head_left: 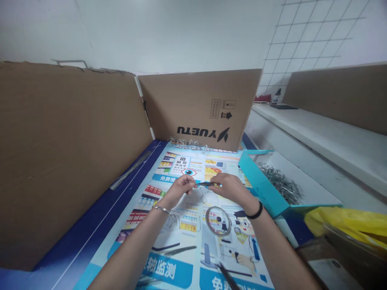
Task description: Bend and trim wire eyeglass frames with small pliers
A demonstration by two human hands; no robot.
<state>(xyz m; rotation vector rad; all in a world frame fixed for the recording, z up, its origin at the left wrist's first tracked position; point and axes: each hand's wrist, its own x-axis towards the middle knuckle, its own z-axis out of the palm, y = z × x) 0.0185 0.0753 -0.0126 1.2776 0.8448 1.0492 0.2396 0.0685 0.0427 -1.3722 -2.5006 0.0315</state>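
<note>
My left hand [180, 187] and my right hand [227, 186] meet over a printed poster mat [169, 266] on the table. The right hand is closed on a thin dark tool with a yellow handle [208, 184], its tip pointing left toward the left hand. The left hand's fingers are pinched on something small that I cannot make out, with thin wire of an eyeglass frame [208, 198] hanging just below. A round magnifying lens [218, 220] lies on the mat under my right wrist. A silver bracelet sits on the left wrist, a black band on the right.
Cardboard panels [60, 161] wall off the left and the back [199, 106]. A teal tray [266, 189] at the right holds several metal wire frames [281, 183]. A yellow bag [347, 223] lies at the far right. Tweezers [178, 251] and another dark tool [226, 276] rest on the mat.
</note>
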